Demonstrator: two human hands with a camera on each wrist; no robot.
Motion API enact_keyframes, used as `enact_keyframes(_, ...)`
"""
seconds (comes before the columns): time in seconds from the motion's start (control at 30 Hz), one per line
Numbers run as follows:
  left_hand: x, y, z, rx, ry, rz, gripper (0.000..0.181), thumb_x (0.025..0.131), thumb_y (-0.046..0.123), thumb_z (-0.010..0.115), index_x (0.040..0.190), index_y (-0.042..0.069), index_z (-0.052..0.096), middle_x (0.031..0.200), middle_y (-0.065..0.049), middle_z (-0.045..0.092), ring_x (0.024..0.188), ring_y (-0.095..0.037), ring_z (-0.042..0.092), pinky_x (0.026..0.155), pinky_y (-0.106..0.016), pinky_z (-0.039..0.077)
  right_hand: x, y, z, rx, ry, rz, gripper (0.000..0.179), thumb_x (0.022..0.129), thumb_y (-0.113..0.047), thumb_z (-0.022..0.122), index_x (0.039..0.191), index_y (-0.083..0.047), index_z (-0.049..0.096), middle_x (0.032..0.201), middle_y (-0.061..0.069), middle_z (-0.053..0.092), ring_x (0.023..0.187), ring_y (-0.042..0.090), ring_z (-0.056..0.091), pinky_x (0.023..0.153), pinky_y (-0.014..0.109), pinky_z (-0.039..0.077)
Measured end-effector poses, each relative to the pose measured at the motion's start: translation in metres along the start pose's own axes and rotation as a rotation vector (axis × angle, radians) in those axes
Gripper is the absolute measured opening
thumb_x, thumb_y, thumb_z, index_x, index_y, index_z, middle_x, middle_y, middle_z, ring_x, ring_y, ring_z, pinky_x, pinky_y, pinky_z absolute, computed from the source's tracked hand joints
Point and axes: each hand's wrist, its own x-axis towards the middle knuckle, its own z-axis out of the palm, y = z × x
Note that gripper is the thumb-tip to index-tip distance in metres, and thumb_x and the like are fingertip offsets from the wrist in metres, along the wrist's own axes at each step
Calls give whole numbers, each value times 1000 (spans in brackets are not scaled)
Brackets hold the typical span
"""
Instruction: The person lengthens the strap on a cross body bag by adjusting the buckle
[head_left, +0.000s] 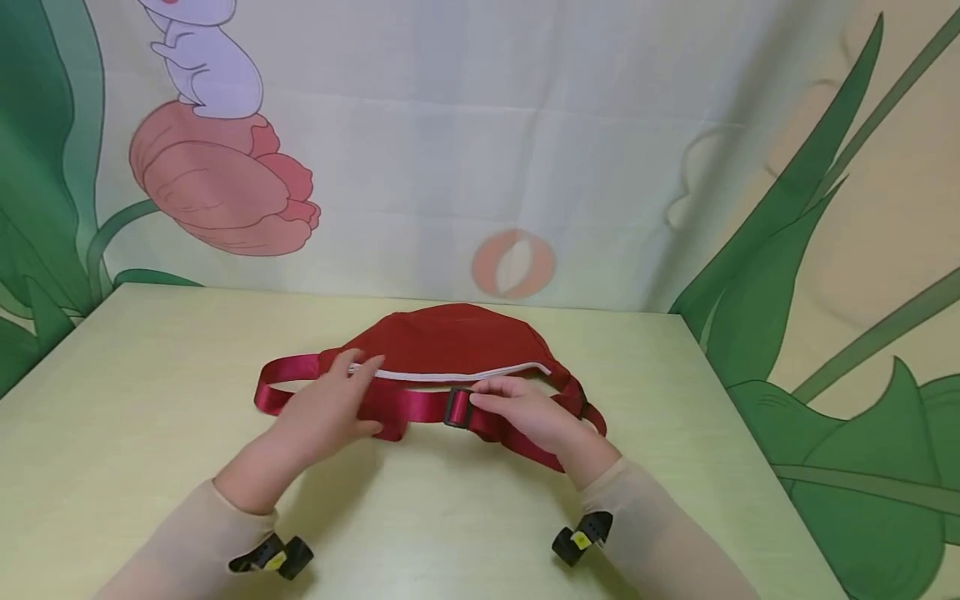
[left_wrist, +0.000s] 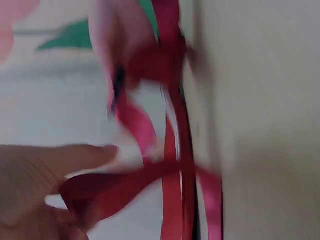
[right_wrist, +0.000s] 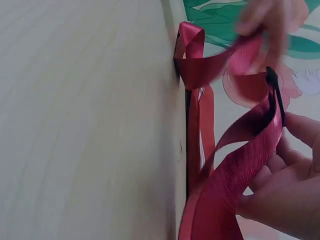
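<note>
A dark red waist bag (head_left: 457, 337) with a white zipper (head_left: 450, 377) lies on the table, its glossy red strap (head_left: 420, 407) running across the front. Thumb and fingers of my right hand (head_left: 536, 417) pinch the black slider buckle (head_left: 449, 408) on this strap. To the left, my left hand (head_left: 318, 417) reaches over the strap with thumb and fingers spread apart. In the left wrist view, a fold of strap (left_wrist: 120, 192) passes by the left hand's fingers, blurred. The right wrist view has the buckle (right_wrist: 272, 82) raised at the right fingertips, with the strap twisting below it.
The pale table (head_left: 450, 517) ends at a white backdrop curtain (head_left: 390, 167) printed with a flower, an animal and green leaves. A strap loop (head_left: 288, 367) sticks out at the bag's left. Small black cameras (head_left: 296, 557) sit on both wrists.
</note>
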Motion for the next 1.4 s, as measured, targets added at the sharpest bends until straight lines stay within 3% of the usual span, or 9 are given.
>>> enact_keyframes(0.1,4,35,8,64,87,112,77,74,31,78,137,6,42,130,-17,47,67,-18,60,44,-24,43,0,-4,4,-71,22,-21,24,93,-24,56,112,-9,62,106,2,59,101,19,49,86,34,43)
enact_keyframes(0.2,4,58,17,118,144,192,73,74,35,78,134,6,47,124,-13,53,55,-14,58,41,-23,40,-1,-10,7,-113,25,-45,25,93,-25,57,113,-12,63,109,0,60,104,18,50,88,34,44)
enact_keyframes(0.3,6,67,25,84,162,231,69,75,33,78,132,6,50,123,-10,54,71,-15,63,47,-23,47,-4,-14,7,-118,29,-62,27,93,-26,58,116,-13,63,114,-1,61,109,18,51,92,35,44)
enact_keyframes(0.5,13,59,33,-96,182,227,55,71,23,82,118,6,59,108,-5,59,89,-16,59,71,-28,53,-9,-13,-3,-139,38,-56,28,91,-26,61,115,-13,62,115,1,59,103,19,56,85,33,48)
enact_keyframes(0.67,16,50,34,-283,113,165,55,71,22,82,118,8,56,97,0,55,73,-12,52,62,-23,48,-12,-7,-11,-165,100,-48,23,90,-23,63,109,-11,64,107,1,60,95,19,57,82,32,49)
enact_keyframes(0.8,17,46,37,-405,103,181,54,72,21,82,118,8,57,93,2,54,71,-9,52,61,-21,48,-13,-8,-12,-148,103,-63,21,90,-23,63,107,-10,65,103,2,62,97,19,55,83,32,48)
enact_keyframes(1.03,19,43,39,-539,172,223,53,71,22,81,119,9,62,87,4,56,70,-8,56,61,-22,49,-13,-15,-3,-105,153,-103,17,88,-19,65,102,-10,67,97,3,64,89,19,58,77,29,51)
enact_keyframes(1.17,21,45,37,-548,199,217,50,72,24,81,117,9,64,90,4,59,80,-11,56,67,-26,51,-13,-17,3,-108,161,-120,16,89,-18,64,103,-9,67,98,4,64,89,21,59,76,30,52)
enact_keyframes(1.4,21,44,37,-634,152,201,50,75,21,79,120,10,62,96,4,59,89,-11,58,80,-32,51,-8,-12,0,-60,134,-92,19,88,-21,65,105,-12,64,98,4,65,91,21,60,78,32,51)
